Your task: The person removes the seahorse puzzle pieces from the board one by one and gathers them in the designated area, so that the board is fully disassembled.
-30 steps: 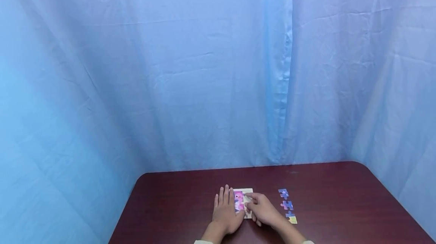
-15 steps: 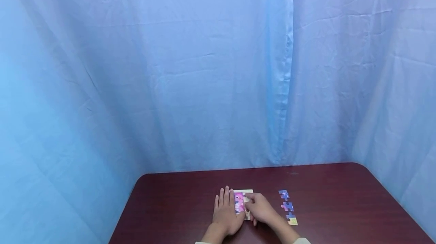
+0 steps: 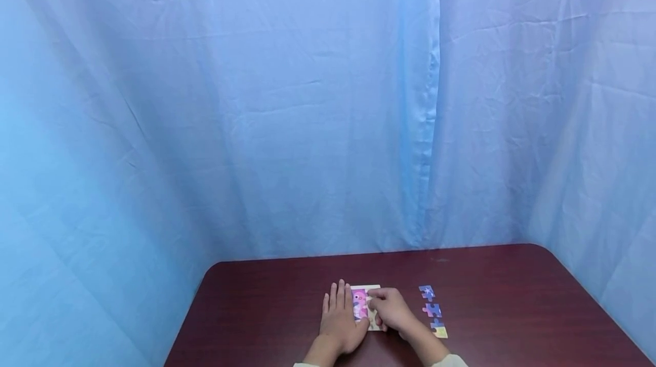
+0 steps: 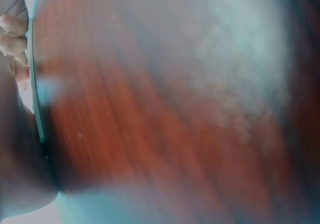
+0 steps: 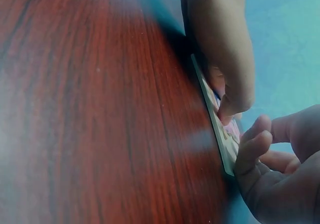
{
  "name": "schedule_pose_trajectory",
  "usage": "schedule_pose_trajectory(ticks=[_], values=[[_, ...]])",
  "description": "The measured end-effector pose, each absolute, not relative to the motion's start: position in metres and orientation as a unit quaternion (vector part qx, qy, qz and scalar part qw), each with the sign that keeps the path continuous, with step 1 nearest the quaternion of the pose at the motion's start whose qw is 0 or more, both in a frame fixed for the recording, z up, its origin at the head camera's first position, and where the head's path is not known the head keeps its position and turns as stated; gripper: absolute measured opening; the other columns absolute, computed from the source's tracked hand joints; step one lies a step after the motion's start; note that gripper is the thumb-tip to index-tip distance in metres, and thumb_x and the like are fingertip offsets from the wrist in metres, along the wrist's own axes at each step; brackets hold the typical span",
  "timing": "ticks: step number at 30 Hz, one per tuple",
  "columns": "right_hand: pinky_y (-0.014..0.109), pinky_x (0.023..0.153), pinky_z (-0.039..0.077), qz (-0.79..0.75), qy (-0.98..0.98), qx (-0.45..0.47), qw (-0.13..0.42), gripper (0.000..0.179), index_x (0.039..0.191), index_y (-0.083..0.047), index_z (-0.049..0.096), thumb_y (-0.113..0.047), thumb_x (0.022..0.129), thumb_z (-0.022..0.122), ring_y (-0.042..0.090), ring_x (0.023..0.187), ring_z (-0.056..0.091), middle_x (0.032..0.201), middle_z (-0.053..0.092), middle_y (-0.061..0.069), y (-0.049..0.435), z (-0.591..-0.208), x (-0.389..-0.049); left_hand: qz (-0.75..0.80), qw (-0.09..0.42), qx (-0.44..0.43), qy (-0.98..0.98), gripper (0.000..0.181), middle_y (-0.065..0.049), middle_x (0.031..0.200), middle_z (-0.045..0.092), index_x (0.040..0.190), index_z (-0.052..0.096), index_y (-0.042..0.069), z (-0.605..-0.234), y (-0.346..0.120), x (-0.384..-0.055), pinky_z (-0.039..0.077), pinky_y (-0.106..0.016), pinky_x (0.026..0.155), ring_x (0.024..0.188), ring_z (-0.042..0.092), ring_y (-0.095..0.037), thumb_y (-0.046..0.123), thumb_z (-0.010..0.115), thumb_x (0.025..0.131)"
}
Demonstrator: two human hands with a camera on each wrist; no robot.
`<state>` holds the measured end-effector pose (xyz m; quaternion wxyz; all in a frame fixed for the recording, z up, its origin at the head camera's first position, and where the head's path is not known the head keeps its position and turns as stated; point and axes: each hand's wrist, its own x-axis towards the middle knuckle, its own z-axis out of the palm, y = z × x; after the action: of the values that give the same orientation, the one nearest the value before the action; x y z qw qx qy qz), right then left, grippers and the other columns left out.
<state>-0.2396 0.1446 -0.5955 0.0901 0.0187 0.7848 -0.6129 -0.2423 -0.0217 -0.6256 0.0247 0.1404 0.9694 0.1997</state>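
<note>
A small puzzle board (image 3: pixel 374 326) with a pale rim lies on the table near the front. Its printed pieces (image 3: pixel 360 305) show a pink figure on purple. My left hand (image 3: pixel 339 320) lies flat along the board's left side, fingers straight and thumb reaching over the lower part. My right hand (image 3: pixel 392 309) works at the right side with curled fingers, index finger and thumb close to the edge of the pink pieces. In the right wrist view its fingers (image 5: pixel 254 146) bend over the board's end. Whether they pinch a piece I cannot tell.
Three loose jigsaw pieces stand in a column to the right: a blue one with a star (image 3: pixel 427 292), a blue and pink one (image 3: pixel 433 310), and a blue and yellow one (image 3: pixel 438 329). Blue curtains (image 3: pixel 328 127) hang around the dark red table (image 3: pixel 266 304).
My right hand has shifted slightly, its lower fingers drawing in and its knuckles rising a little at the board's right side. The left hand and the loose pieces stay put.
</note>
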Motion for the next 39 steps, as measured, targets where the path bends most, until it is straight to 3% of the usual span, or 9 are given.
schedule_pose_trajectory(ticks=[14, 27, 39], values=[[0.022, 0.037, 0.038, -0.621, 0.778, 0.073, 0.054, 0.029, 0.117, 0.008, 0.064, -0.005, 0.091, 0.062, 0.006, 0.04, 0.048, 0.082, 0.07, 0.01, 0.134, -0.602, -0.246, 0.228, 0.014, 0.145, 0.963, 0.087, -0.025, 0.173, 0.027, 0.161, 0.031, -0.009, -0.612, -0.02, -0.232, 0.019, -0.063, 0.131, 0.163, 0.023, -0.044, 0.046, 0.054, 0.097], [0.023, 0.037, 0.036, -0.616, 0.782, 0.086, 0.034, 0.013, 0.103, 0.002, 0.065, -0.006, 0.096, 0.059, 0.009, 0.041, 0.047, 0.076, 0.066, 0.009, 0.131, -0.595, -0.249, 0.21, 0.012, 0.146, 0.967, 0.09, -0.021, 0.175, 0.024, 0.164, 0.028, -0.005, -0.62, -0.02, -0.238, 0.019, -0.06, 0.132, 0.165, 0.019, -0.04, 0.051, 0.053, 0.098], [0.023, 0.037, 0.035, -0.628, 0.772, 0.091, 0.044, 0.011, 0.1, 0.002, 0.066, -0.003, 0.095, 0.057, 0.008, 0.04, 0.045, 0.074, 0.065, 0.006, 0.13, -0.596, -0.249, 0.193, 0.003, 0.142, 0.971, 0.091, -0.02, 0.175, 0.025, 0.164, 0.03, -0.003, -0.629, -0.022, -0.243, 0.02, -0.06, 0.132, 0.165, 0.02, -0.038, 0.052, 0.054, 0.096]])
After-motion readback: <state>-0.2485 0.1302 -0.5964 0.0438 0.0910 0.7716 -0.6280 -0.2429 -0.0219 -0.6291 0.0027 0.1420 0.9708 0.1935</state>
